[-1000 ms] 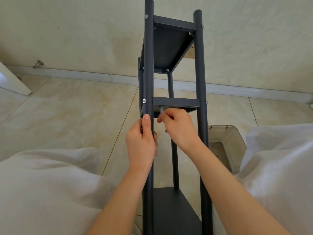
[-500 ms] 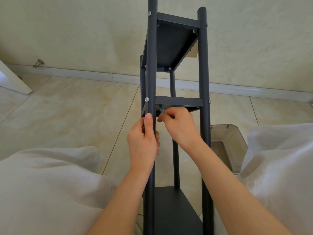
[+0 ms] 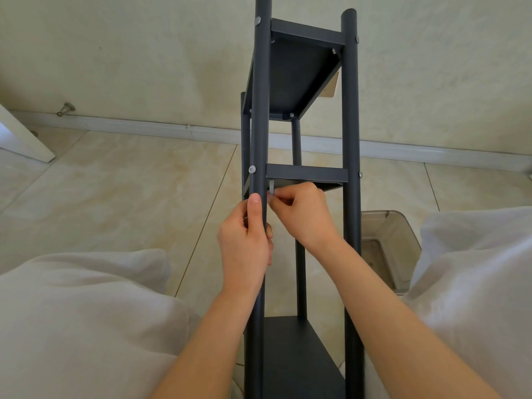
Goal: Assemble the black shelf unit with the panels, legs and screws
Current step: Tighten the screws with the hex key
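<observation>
Between the person's pale-trousered knees sits the black metal shelf unit (image 3: 351,156); left hand (image 3: 244,243) has fingers wrapped round its front-left round black tube leg (image 3: 257,139); right hand (image 3: 302,214) pinches a small silver hex key (image 3: 271,187) just under the flat black middle panel (image 3: 306,174); smoky clear plastic bin (image 3: 385,240) sits beyond, on the tiles.

Grips leg (image 3: 260,110) with left hand (image 3: 244,243), thumb straight up along it; pinches key (image 3: 271,188) in curled right hand (image 3: 305,217); stretches both forearms forward.
</observation>
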Demonstrator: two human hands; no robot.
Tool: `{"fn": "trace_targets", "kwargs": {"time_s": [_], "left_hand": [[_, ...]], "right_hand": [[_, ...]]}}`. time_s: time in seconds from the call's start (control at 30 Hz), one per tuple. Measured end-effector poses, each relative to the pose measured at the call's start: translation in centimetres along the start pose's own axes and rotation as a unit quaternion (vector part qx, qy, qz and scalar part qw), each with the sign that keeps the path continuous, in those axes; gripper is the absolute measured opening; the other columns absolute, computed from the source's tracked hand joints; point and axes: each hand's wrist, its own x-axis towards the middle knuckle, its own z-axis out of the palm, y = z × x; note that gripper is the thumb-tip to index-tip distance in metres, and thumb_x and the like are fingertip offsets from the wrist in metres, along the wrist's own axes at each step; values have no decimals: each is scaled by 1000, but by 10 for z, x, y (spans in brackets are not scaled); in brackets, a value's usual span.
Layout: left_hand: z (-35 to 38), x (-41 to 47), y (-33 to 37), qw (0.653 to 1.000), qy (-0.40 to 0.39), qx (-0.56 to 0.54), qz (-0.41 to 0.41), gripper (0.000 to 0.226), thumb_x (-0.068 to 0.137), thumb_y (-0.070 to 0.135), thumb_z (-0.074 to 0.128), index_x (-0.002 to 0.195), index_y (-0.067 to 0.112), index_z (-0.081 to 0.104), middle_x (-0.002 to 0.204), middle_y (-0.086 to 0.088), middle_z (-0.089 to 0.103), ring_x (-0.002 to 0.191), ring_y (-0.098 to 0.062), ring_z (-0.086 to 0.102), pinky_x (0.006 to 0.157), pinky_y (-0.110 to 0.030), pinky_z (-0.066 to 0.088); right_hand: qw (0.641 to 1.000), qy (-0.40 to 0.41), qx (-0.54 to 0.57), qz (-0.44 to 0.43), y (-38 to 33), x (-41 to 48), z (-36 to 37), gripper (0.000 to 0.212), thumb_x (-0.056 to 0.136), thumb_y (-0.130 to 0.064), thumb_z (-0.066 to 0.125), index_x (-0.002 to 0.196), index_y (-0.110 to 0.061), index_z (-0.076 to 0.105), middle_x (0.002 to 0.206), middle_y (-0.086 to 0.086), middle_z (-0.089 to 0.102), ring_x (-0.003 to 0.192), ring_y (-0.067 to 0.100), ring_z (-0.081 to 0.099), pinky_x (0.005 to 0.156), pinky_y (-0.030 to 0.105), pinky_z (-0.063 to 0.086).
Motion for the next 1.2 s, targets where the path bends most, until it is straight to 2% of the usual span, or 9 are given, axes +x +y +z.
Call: {"fn": "trace_targets", "kwargs": {"time_s": [0.17, 0.33, 0.43, 0.6, 0.7, 0.8, 0.97, 1.07, 1.2], "left_hand": [[-1, -1, 0, 1000, 0, 1, -3, 43, 105, 40, 39, 71, 19, 53, 57, -6, 57, 38, -14, 48, 38, -23, 39], [-1, -2, 1, 1000, -2, -8, -8, 44, 105, 39, 39, 68, 17, 51, 56, -6, 56, 38, -15, 47, 37, -23, 38], [-3, -2, 1, 1000, -4, -8, -11, 46, 106, 38, 39, 67, 16, 50, 56, -8, 56, 38, -15, 46, 37, -24, 39], [-3, -2, 2, 1000, -6, -4, -6, 44, 105, 40, 39, 66, 20, 48, 54, -5, 55, 37, -14, 46, 37, -23, 37], [-3, -1, 2, 1000, -7, -6, -5, 43, 105, 40, 39, 66, 23, 49, 53, -3, 55, 37, -14, 46, 37, -22, 37], [-4, -1, 2, 1000, -9, -4, -1, 41, 104, 41, 39, 68, 26, 51, 53, -2, 55, 38, -15, 47, 38, -23, 38], [-3, -1, 1, 1000, -7, 2, 3, 42, 104, 41, 39, 68, 22, 52, 54, -3, 55, 38, -14, 48, 38, -23, 38], [-3, -1, 1, 1000, -8, 5, 5, 42, 104, 41, 38, 72, 19, 55, 56, -4, 55, 38, -13, 48, 38, -21, 38], [-3, -1, 1, 1000, -11, 3, 5, 41, 104, 41, 38, 74, 20, 56, 56, -6, 56, 38, -14, 48, 37, -22, 38]], "right_hand": [[996, 56, -45, -56, 11, 3, 13, 49, 95, -21, 62, 51, -28, 43, 46, -12, 41, 46, 10, 40, 52, 22, 37], [989, 85, -73, -95, 17, 4, 19, 25, 95, -22, 62, 73, -17, 71, 57, -14, 49, 55, 7, 47, 57, 25, 39], [985, 112, -73, -107, 20, 4, 22, 26, 94, -21, 63, 71, -14, 71, 59, -11, 54, 56, 11, 50, 55, 29, 45], [997, 70, -23, -36, 16, 3, 20, 37, 98, -21, 57, 62, -16, 59, 52, -6, 52, 52, 15, 53, 59, 36, 52], [999, 38, 14, 11, 11, -1, 16, 34, 100, -19, 54, 67, -18, 62, 52, -9, 49, 51, 9, 49, 61, 31, 48], [999, 12, 24, 37, 6, -5, 9, 28, 101, -17, 51, 85, -8, 71, 54, -8, 50, 51, 8, 47, 58, 28, 43], [997, -26, 15, 67, -6, -7, -4, 27, 97, -12, 51, 83, -1, 70, 58, 4, 52, 50, 11, 43, 52, 23, 39], [996, -34, 17, 83, -10, -5, -9, 27, 94, -13, 54, 86, 7, 69, 54, 4, 45, 43, 8, 35, 41, 15, 32], [997, -19, 25, 72, -13, -3, -12, 29, 94, -15, 56, 84, 9, 68, 51, 3, 40, 46, 11, 32, 42, 15, 31]]}}
